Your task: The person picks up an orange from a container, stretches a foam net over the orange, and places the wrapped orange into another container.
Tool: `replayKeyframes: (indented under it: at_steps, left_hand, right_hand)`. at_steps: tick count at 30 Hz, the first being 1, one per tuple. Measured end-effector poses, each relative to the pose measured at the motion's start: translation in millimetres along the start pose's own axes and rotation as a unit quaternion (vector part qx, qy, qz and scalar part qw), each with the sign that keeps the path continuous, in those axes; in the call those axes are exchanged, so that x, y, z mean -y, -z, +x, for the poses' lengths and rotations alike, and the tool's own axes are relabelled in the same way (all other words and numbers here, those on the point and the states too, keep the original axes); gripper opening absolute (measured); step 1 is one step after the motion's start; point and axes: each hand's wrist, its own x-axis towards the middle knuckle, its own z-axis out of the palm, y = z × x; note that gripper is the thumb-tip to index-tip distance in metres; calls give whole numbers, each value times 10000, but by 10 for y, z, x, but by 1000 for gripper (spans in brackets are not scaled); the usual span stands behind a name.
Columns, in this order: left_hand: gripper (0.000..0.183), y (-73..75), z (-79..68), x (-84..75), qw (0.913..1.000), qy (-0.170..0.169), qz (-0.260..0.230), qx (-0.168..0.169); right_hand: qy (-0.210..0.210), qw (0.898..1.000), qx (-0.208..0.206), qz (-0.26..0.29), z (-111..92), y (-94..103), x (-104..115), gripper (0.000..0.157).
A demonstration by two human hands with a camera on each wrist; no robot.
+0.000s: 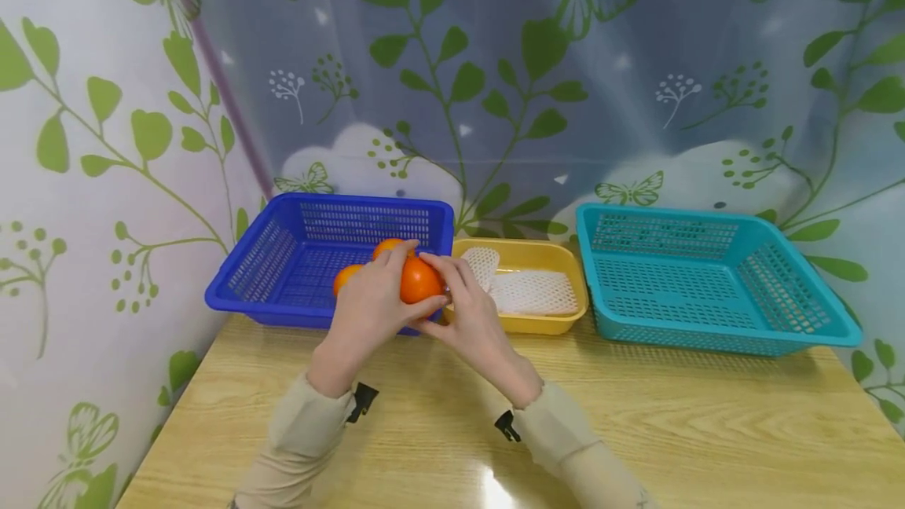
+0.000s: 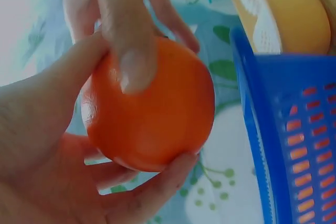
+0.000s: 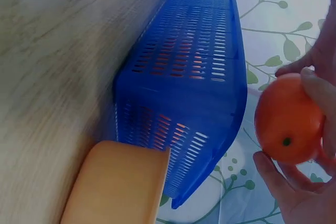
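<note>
An orange is held between both hands, above the near right corner of the blue basket. My left hand has its fingers curled round the fruit from the left and underneath, as the left wrist view shows. My right hand holds it from the other side, and its thumb lies across the orange's skin. In the right wrist view the green stem spot shows on the fruit. Two more oranges, one at the left and one behind, show in the blue basket, partly hidden by the left hand.
A yellow basket with white foam net sleeves stands right of the blue one. Farther right is a teal basket. All stand on a wooden table before a leaf-patterned curtain.
</note>
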Motion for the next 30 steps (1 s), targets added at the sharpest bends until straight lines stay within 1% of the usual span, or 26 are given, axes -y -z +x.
replayKeyframes:
  at_steps: [3, 5, 7, 8, 10, 12, 14, 15, 17, 19, 20, 22, 24, 25, 27, 30]
  left_hand:
    - [88, -53, -10, -107, 9993, -220, 247, -184]
    - [86, -72, -5, -142, 9991, -331, 104, -232]
    - [82, -79, 6, -155, 9983, -425, -294, -262]
    - [80, -81, 14, -156, 9967, -489, -587, -272]
    - [75, -88, 35, -149, 9901, -652, -1216, -268]
    - [71, -103, 52, -141, 9782, -826, -1901, -152]
    - [69, -131, 66, -130, 9615, -925, -2588, 92]
    - [70, -152, 68, -123, 9530, -919, -2874, 260]
    - [70, -208, 64, -118, 9321, -825, -3466, 655]
    - [70, -275, 43, -128, 9110, -710, -3944, 973]
    - [70, -311, 28, -140, 9021, -658, -4121, 1096]
    - [69, -385, -5, -174, 8883, -613, -4379, 1239]
    - [70, -453, -41, -213, 8810, -659, -4509, 1274]
    - [71, -484, -57, -232, 8797, -681, -4527, 1284]
    - [71, -546, -87, -262, 8801, -735, -4509, 1292]
    - [71, -624, -132, -296, 8794, -724, -4494, 1393]
  right_hand:
    - [-143, 9997, -126, -134, -31, 34, -24, 84]
    - [-233, 9994, -220, -89, -47, 82, -50, 85]
    - [-350, 9988, -300, 166, -59, 154, -77, 84]
    - [-413, 9980, -333, 350, -68, 195, -94, 83]
    - [-594, 9943, -363, 804, -89, 285, -129, 81]
    - [-852, 9873, -369, 1292, -120, 385, -154, 78]
    - [-1094, 9787, -316, 1707, -163, 480, -184, 75]
    - [-1223, 9744, -272, 1866, -187, 527, -195, 74]
    - [-1430, 9646, -136, 2210, -248, 609, -226, 73]
    - [-1511, 9575, 47, 2457, -318, 674, -257, 72]
    - [-1537, 9544, 137, 2557, -355, 701, -270, 73]
    - [-1566, 9488, 310, 2725, -434, 745, -297, 74]
    - [-1573, 9472, 461, 2757, -512, 784, -327, 74]
    - [-1571, 9469, 529, 2755, -552, 800, -349, 74]
    - [-1598, 9471, 650, 2705, -624, 837, -385, 73]
    - [-1595, 9481, 831, 2622, -720, 878, -450, 71]
